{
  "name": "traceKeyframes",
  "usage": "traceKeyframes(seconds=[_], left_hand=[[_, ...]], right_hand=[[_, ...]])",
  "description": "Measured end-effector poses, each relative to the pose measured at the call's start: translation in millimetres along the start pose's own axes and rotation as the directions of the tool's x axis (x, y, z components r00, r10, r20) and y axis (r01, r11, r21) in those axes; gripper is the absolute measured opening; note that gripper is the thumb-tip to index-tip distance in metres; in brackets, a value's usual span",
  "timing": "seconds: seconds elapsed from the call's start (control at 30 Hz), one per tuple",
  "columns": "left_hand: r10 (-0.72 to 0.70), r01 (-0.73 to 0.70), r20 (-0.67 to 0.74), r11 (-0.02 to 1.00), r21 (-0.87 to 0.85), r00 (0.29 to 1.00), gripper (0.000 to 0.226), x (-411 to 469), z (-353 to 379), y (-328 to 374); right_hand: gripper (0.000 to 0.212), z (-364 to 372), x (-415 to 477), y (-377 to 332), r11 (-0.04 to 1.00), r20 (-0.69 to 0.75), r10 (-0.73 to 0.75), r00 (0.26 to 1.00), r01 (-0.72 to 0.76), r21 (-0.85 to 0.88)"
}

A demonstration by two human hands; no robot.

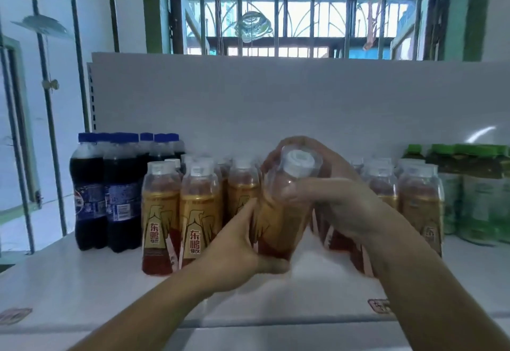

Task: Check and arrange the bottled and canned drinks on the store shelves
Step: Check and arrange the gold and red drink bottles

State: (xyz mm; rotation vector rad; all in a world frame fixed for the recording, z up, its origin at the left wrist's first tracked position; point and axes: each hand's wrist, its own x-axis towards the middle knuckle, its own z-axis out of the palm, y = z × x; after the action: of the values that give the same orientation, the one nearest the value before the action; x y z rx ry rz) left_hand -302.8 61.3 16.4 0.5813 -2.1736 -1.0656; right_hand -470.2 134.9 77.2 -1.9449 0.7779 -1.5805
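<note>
I hold one gold-labelled energy drink bottle with a white cap, tilted towards me above the white shelf. My left hand grips its lower body from the left. My right hand wraps its neck and shoulder from the right and behind. Rows of the same gold bottles stand upright on the shelf to the left, and more gold bottles stand to the right of the held one.
Dark cola bottles with blue caps stand at the shelf's left end. Green-capped tea bottles stand at the right end. A white back panel rises behind the rows, with a barred window above. Price tags sit on the shelf's front edge.
</note>
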Motion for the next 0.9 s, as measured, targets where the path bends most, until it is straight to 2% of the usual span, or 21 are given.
traceKeyframes(seconds=[0.1, 0.17, 0.3, 0.37, 0.43, 0.53, 0.6, 0.67, 0.77, 0.83, 0.9], left_hand=[[0.107, -0.103, -0.044, 0.991, 0.087, 0.993, 0.092, 7, -2, -9], [0.160, -0.144, -0.059, 0.967, 0.210, 0.985, 0.090, 7, -2, -5], [0.273, -0.212, -0.087, 0.880, 0.425, 0.958, 0.105, -1, -4, 5], [0.349, -0.218, -0.146, 0.807, 0.549, 0.926, 0.097, -4, -10, 12], [0.419, -0.165, -0.213, 0.701, 0.693, 0.883, 0.106, -4, -21, 11], [0.463, -0.091, -0.193, 0.524, 0.847, 0.865, 0.109, 0, -37, -5], [0.472, -0.060, -0.190, 0.465, 0.883, 0.861, 0.106, 1, -47, -18], [0.484, -0.052, -0.208, 0.469, 0.881, 0.850, 0.104, 1, -58, -29], [0.512, -0.084, -0.188, 0.462, 0.883, 0.838, 0.099, 2, -68, -38], [0.527, -0.115, -0.182, 0.482, 0.869, 0.830, 0.094, 3, -69, -41], [0.548, -0.149, -0.199, 0.525, 0.838, 0.813, 0.087, 3, -67, -43]], right_hand=[[0.042, 2, 0, 0, 0.998, -0.003, -0.045, 0.999, 0.045, -0.051], [0.037, 4, 4, 1, 0.998, -0.084, -0.025, 0.996, 0.020, -0.067], [0.034, 9, 22, 8, 0.996, -0.293, 0.076, 0.953, -0.086, -0.023], [0.040, 17, 31, 12, 0.986, -0.330, 0.139, 0.934, -0.162, -0.042], [0.042, 25, 38, 20, 0.960, -0.332, 0.205, 0.921, -0.255, -0.113], [0.032, 38, 45, 38, 0.925, -0.346, 0.297, 0.890, -0.358, -0.127], [0.030, 44, 46, 53, 0.912, -0.348, 0.343, 0.872, -0.398, -0.098], [0.035, 47, 43, 62, 0.902, -0.336, 0.372, 0.865, -0.422, -0.089], [0.067, 44, 29, 63, 0.858, -0.280, 0.434, 0.856, -0.488, -0.160], [0.078, 42, 13, 59, 0.780, -0.270, 0.489, 0.830, -0.554, -0.290], [0.077, 43, -2, 58, 0.666, -0.272, 0.552, 0.788, -0.613, -0.426]])
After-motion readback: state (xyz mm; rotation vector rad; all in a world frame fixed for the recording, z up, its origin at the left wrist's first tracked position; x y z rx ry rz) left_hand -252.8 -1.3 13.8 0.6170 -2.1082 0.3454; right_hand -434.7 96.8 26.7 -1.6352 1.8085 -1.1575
